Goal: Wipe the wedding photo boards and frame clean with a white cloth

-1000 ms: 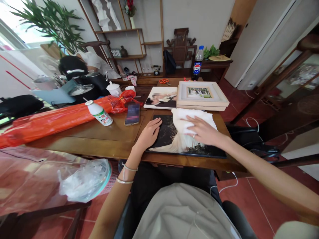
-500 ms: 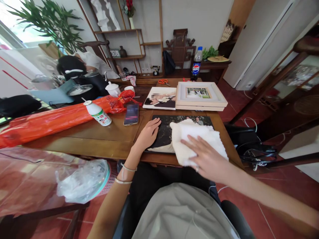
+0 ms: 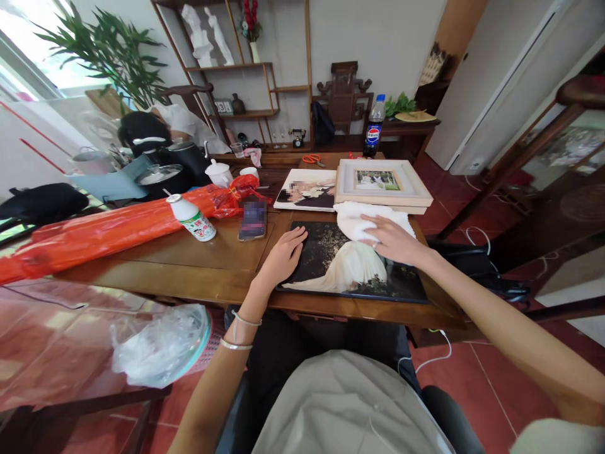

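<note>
A dark photo panel (image 3: 350,268) with a pale flowing dress on it lies flat at the table's front edge. My left hand (image 3: 283,255) rests on its left side, fingers stretched out. Under my right hand (image 3: 394,239) is a white cloth (image 3: 352,221), bunched over the panel's upper right part and held against it, hiding that area. The cloth's far edge reaches the front of the pale picture frame (image 3: 347,195). Just left of that frame lies a second photo panel (image 3: 307,200), light with dark parts.
Left of the panel are a phone (image 3: 252,221), a white bottle (image 3: 191,217) and a long red plastic-wrapped bundle (image 3: 113,221). Orange-handled scissors (image 3: 312,159) and a cola bottle (image 3: 373,129) stand farther back. A plastic-lined bin (image 3: 163,347) is below the table at left.
My right hand has moved the white cloth away from me, from the panel's lower right to its far edge, uncovering the pale dress. My left hand stays in place.
</note>
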The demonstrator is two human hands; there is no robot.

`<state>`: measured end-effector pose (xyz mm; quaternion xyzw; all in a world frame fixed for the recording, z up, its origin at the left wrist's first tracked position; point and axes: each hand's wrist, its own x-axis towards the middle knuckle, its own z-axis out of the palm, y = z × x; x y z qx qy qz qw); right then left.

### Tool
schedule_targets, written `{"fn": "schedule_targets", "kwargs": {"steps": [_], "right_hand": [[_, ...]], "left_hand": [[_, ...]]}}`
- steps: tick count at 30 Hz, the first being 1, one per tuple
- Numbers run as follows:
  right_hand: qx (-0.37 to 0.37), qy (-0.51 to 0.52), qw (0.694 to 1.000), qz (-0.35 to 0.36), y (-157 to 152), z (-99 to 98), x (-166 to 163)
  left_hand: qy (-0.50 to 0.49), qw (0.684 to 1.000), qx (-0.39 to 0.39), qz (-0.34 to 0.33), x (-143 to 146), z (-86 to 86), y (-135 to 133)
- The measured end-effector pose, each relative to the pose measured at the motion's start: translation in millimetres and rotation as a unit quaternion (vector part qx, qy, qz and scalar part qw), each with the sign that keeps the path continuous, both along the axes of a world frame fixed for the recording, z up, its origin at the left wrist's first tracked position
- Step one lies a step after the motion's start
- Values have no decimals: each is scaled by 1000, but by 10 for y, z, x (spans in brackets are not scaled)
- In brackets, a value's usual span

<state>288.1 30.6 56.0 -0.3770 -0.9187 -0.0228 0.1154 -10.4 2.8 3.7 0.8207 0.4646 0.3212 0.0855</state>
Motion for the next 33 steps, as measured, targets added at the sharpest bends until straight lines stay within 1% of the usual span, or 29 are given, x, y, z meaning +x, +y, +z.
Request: {"fn": "schedule_targets", "kwargs": {"steps": [2,3,5,7,9,11,13,15,16,18,20,22,26,28,30,31,33], "right_hand": [[4,0,1000,-22,129,4,4],[4,1,1000,-24,140,0,3],[9,2,1000,-17,49,-16,-4],[16,4,1000,4,-188,-41,-25],[8,4,999,31,-528,-63,-60],[-17,-6,999,46,-899,-78,-99],[-41,-10,997,64,-1207,-85,-127],[-54,-5,994,91,-1377,-83,-127],[-58,-1,992,109,-1399,-79,-114],[-62,6,988,144,-1324,-62,-63],[-60,13,987,147,-1124,-40,11],[-47,20,991,120,-851,-27,92],[-18,25,999,40,-254,-46,237],[-12,26,1000,-6,-13,-66,285],[-12,26,999,-37,125,-77,300],[-10,24,999,-43,142,-77,292],[-1,15,999,-35,56,-64,245]], "left_hand": [[-2,1000,-2,-1,1,5,-1],[-3,1000,-3,-1,2,6,-2],[-7,1000,-6,1,5,5,-5],[-9,1000,-7,3,8,-2,-5],[-9,1000,-7,5,9,-13,-2],[-6,1000,-6,7,8,-24,4],[-3,1000,-5,5,3,-33,12],[0,1000,-2,-1,-4,-36,18],[1,1000,-1,-3,-8,-36,21],[2,1000,2,-7,-16,-33,23],[2,1000,2,-9,-22,-30,25],[-1,1000,2,-10,-26,-30,27],[-4,1000,1,-12,-30,-38,32],[-6,1000,1,-11,-29,-37,30],[-9,1000,-3,-8,-25,-30,23],[-11,1000,-5,-6,-22,-25,19],[-11,1000,-8,-2,-15,-17,11]]}}
